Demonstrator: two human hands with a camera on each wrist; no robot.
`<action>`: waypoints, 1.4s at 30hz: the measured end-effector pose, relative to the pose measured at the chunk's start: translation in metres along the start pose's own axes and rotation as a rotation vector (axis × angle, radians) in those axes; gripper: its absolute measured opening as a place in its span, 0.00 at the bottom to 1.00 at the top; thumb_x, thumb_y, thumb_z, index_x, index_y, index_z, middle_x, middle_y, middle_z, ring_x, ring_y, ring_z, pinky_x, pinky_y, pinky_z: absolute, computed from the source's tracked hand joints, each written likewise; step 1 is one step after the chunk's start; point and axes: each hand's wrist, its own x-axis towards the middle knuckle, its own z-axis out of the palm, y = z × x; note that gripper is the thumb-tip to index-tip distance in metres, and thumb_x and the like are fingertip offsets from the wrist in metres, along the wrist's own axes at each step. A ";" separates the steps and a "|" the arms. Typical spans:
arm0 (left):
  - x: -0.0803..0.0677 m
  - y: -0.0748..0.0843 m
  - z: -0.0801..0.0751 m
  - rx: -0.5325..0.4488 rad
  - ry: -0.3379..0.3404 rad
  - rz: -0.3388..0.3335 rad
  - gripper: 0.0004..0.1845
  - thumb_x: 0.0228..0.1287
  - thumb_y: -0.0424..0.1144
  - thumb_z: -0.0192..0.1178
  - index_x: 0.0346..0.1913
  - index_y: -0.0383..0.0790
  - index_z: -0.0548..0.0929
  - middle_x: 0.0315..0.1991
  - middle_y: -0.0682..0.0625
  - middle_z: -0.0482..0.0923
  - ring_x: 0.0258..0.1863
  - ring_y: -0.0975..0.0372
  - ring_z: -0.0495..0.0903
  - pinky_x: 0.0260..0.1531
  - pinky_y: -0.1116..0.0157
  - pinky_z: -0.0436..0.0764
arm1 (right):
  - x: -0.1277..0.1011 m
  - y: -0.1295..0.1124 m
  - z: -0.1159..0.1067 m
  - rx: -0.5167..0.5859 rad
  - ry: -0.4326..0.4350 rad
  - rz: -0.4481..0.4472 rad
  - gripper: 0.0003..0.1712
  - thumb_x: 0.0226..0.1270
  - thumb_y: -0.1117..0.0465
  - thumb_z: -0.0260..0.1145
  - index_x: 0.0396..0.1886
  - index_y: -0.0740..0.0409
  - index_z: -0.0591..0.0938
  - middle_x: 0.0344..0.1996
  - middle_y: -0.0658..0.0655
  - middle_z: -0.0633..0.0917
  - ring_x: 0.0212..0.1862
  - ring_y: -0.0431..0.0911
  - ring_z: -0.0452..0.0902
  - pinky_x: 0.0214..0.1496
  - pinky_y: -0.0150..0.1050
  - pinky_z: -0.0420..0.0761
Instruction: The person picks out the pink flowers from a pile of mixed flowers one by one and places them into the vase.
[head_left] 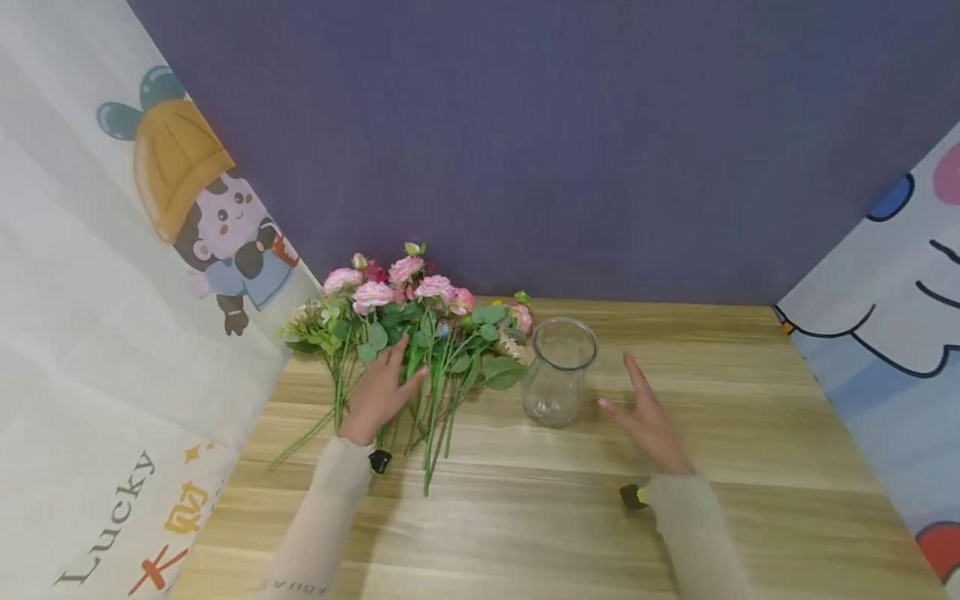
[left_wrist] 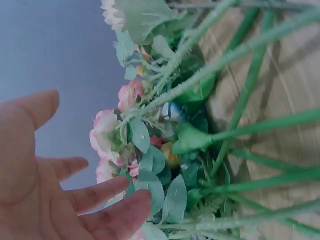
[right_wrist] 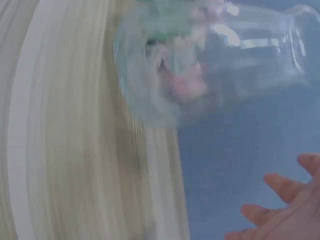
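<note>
A pile of artificial flowers with pink blooms and green stems lies on the table, blooms toward the back wall. Over its stems and leaves is my left hand, fingers extended and spread; in the left wrist view the fingertips overlap some leaves. A clear glass vase stands upright just right of the flowers. My right hand is held to the right of the vase, apart from it, thumb and fingers straight. The right wrist view shows the glass with these fingers beside it, holding nothing.
The wooden table meets a dark blue wall at its back. A white printed curtain hangs along the left, and another printed cloth lines the right. One long stem sticks out toward the left edge.
</note>
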 end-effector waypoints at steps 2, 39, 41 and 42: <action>0.001 0.001 0.002 -0.036 -0.005 -0.021 0.42 0.67 0.64 0.44 0.75 0.48 0.44 0.69 0.31 0.54 0.62 0.37 0.64 0.53 0.40 0.70 | 0.003 -0.005 0.009 0.070 0.020 0.023 0.53 0.64 0.56 0.65 0.74 0.31 0.38 0.75 0.56 0.41 0.73 0.63 0.35 0.62 0.74 0.43; 0.011 -0.019 0.064 -0.421 0.034 -0.160 0.18 0.65 0.37 0.58 0.53 0.27 0.77 0.40 0.38 0.82 0.37 0.51 0.81 0.32 0.59 0.80 | 0.029 -0.020 0.101 0.271 0.323 0.044 0.65 0.43 0.60 0.80 0.75 0.50 0.47 0.73 0.59 0.52 0.74 0.56 0.44 0.73 0.54 0.46; 0.011 -0.018 0.065 -0.431 0.031 -0.161 0.18 0.66 0.37 0.58 0.54 0.27 0.77 0.40 0.39 0.82 0.37 0.52 0.81 0.32 0.59 0.80 | 0.030 -0.014 0.103 0.261 0.344 0.021 0.65 0.43 0.60 0.79 0.75 0.50 0.47 0.73 0.60 0.52 0.73 0.57 0.44 0.72 0.55 0.47; 0.011 -0.017 0.065 -0.435 0.029 -0.164 0.18 0.67 0.38 0.57 0.54 0.28 0.77 0.41 0.39 0.82 0.36 0.53 0.81 0.31 0.60 0.79 | 0.031 -0.012 0.104 0.262 0.351 0.017 0.64 0.43 0.60 0.79 0.75 0.51 0.48 0.73 0.60 0.53 0.73 0.58 0.45 0.72 0.55 0.47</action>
